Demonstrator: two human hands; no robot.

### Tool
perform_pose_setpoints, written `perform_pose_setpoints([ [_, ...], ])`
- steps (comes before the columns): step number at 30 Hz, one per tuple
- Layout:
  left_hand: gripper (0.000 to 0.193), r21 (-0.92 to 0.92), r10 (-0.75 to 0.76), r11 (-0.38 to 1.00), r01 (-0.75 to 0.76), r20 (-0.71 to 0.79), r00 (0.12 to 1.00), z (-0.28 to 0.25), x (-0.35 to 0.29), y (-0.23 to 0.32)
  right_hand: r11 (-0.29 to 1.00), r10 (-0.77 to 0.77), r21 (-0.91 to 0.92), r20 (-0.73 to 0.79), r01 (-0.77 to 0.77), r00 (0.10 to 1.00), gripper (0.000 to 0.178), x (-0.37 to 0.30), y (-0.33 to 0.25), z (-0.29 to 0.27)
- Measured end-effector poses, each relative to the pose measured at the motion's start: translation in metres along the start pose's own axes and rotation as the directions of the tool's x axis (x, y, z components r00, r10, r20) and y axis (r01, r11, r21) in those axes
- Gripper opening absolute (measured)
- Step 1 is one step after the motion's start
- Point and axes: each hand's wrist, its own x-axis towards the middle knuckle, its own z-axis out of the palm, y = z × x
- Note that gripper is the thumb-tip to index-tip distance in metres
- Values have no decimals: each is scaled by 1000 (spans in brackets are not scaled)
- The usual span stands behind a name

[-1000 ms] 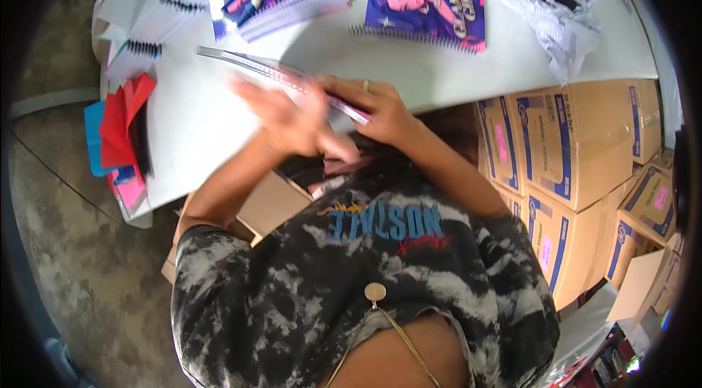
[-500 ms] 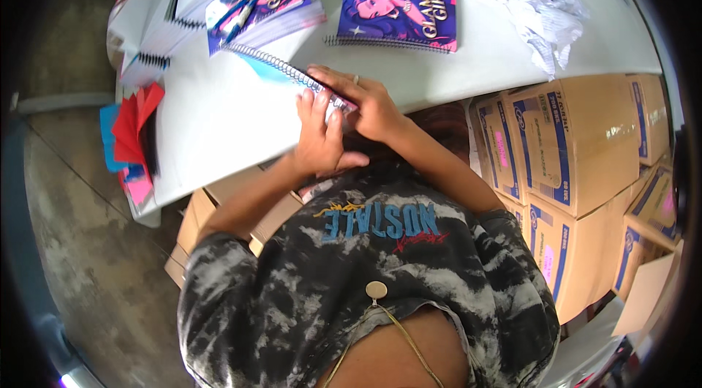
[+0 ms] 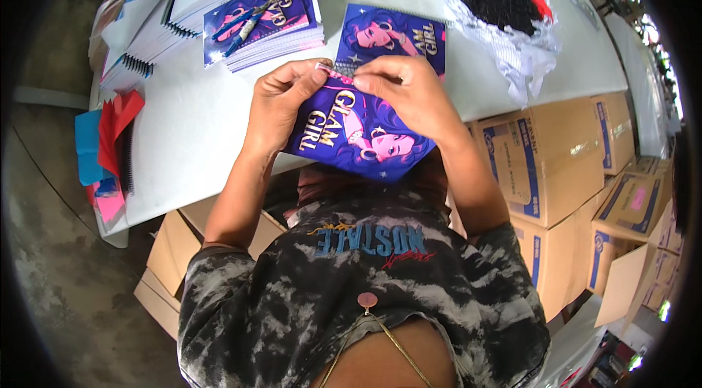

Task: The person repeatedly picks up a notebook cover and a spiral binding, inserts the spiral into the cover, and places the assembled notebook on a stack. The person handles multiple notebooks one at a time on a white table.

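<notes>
A spiral notebook (image 3: 358,128) with a purple cover, a drawn figure and pale lettering lies tilted over the table's near edge, in front of my body. My left hand (image 3: 276,103) pinches its far edge at the left end of the wire coil, thumb on top. My right hand (image 3: 409,88) is closed on the same edge farther right, thumb and index finger pressed at the coil. Pink marks show along the edge between the two hands. Just beyond my right hand is a second notebook (image 3: 391,29) with the same cover, partly hidden by that hand.
At the far left, pens (image 3: 243,24) rest on a stack of notebooks (image 3: 278,51). Red and blue sheets (image 3: 113,132) hang at the table's (image 3: 183,139) left edge. Crumpled white wrapping (image 3: 504,55) holds a dark heap (image 3: 501,4) at the far right. Cardboard boxes (image 3: 545,161) stand right of me.
The notebook was edge-on between my hands; now its cover faces up. Both hands have moved to its coiled edge, the left one leftward and the right one to the right.
</notes>
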Motion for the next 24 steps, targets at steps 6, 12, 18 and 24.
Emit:
perform_pose_setpoints([
  [6,14,-156,-36,985,73,231,972,-7,18,5,984,44,179,-219,-4,975,18,-2,-2,17],
  [12,10,8,127,991,-135,292,948,-9,39,4,986,-155,-111,-305,126,940,20,-2,-12,18],
  [18,22,222,202,937,-271,289,936,19,51,3,793,-574,-496,-417,353,705,27,3,-34,-37],
  [24,49,710,385,666,-229,-64,921,49,108,-75,898,-287,-436,-681,-58,674,49,-3,78,-56],
])
